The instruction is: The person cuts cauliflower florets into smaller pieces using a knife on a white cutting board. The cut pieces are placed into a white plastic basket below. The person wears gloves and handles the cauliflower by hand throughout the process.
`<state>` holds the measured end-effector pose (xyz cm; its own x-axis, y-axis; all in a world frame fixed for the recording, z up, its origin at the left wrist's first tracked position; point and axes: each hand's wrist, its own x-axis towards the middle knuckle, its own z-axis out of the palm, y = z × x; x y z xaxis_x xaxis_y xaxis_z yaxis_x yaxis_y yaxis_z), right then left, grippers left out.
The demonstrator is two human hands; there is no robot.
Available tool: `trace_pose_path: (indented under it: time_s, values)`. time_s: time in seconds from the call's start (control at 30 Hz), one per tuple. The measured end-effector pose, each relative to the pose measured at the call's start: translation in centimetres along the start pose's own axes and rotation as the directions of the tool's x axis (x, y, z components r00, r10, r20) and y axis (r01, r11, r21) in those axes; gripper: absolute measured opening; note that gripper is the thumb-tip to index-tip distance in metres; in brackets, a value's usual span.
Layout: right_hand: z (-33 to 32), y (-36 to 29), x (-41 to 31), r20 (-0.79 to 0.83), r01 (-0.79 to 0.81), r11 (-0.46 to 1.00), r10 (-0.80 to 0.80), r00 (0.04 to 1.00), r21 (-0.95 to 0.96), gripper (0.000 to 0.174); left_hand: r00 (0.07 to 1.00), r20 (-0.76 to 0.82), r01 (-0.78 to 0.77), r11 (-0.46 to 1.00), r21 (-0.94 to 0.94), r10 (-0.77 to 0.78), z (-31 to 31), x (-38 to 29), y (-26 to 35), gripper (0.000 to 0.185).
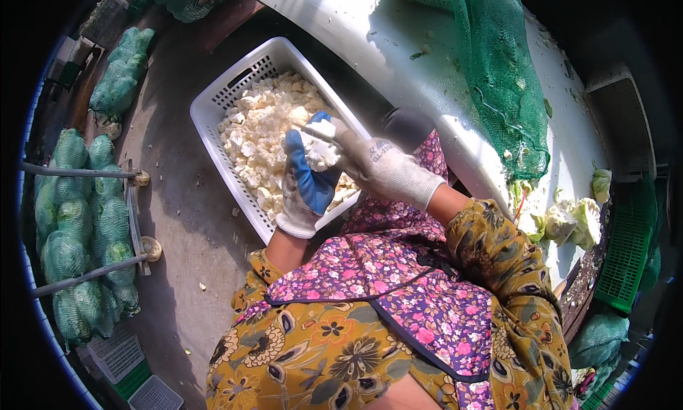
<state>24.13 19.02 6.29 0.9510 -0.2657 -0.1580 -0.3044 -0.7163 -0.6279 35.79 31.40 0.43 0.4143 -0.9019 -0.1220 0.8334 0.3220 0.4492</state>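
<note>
Both my hands wear white knit gloves with blue-coated palms. My left hand point(309, 183) holds a white cauliflower piece point(323, 155) above the crate. From the right, my right hand point(376, 156) meets it, closed around a knife whose thin blade point(315, 133) lies across the cauliflower; the handle is hidden in the glove. Directly below is a white plastic crate point(213, 146) with slotted sides. Cut cauliflower florets point(256, 135) fill much of it, and my left hand covers part of the heap.
A white work surface point(341, 23) on the right bears a green mesh sack point(501, 84) and cauliflower heads point(568, 220). Filled mesh sacks point(69, 223) lie at the left by a metal-framed cart point(136, 218). A green crate point(624, 255) stands far right, and other crates point(117, 351) lower left.
</note>
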Motion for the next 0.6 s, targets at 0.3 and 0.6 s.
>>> trace_pose_path:
  time_s: [0.3,0.6]
  values:
    - [1.0,-1.9,2.2,-0.061,-0.102,0.964,0.121,0.991,0.247,0.062,0.980,-0.086,-0.178,0.984,0.005,0.178,-1.3,-1.6,0.6,0.073]
    - [0.4,-2.2,3.2,-0.112,0.107,0.988,-0.094,0.989,0.114,0.053,0.986,-0.009,-0.168,0.983,-0.075,0.168,-0.4,-3.0,1.7,0.055]
